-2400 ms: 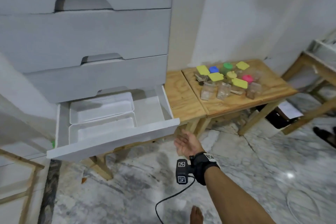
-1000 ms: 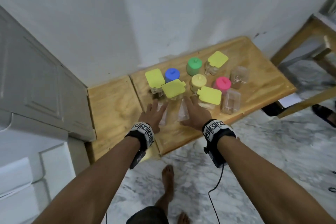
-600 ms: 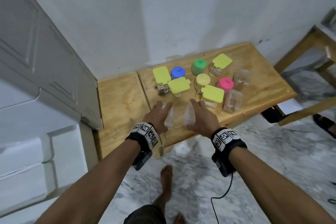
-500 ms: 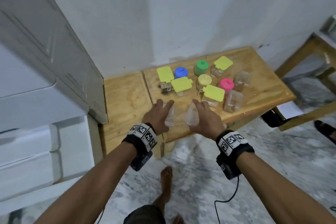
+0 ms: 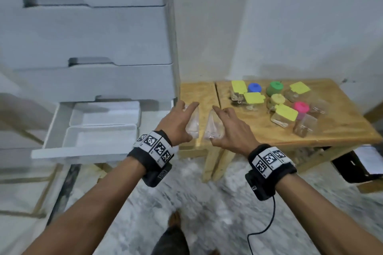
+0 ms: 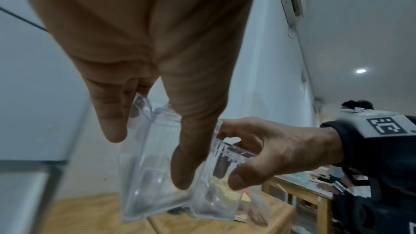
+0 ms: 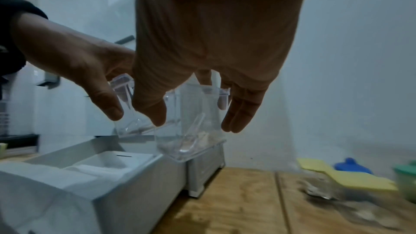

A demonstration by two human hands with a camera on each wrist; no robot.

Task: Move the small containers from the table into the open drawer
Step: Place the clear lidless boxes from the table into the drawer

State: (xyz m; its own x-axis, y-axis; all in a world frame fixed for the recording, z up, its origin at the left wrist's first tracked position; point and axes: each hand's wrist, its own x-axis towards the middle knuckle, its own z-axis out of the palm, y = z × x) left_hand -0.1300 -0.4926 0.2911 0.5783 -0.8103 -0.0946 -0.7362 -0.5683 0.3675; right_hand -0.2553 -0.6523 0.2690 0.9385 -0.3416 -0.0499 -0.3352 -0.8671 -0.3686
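The left hand [image 5: 176, 123] gripped one clear container [image 5: 192, 125], fingers [image 6: 108, 113] and thumb clamped on its walls; the right hand [image 5: 232, 130] clamped a second clear container [image 5: 212, 129] the same way. Both were held in the air just past the tabletop [image 5: 342, 128] edge, nearly touching each other. The open drawer [image 5: 62, 154] stood to the left, its white trays [image 5: 103, 130] bare, with free air between hands and drawer rim. The lidded containers [image 5: 284, 115] remained clustered on the tabletop; blur perhaps hides their contents.
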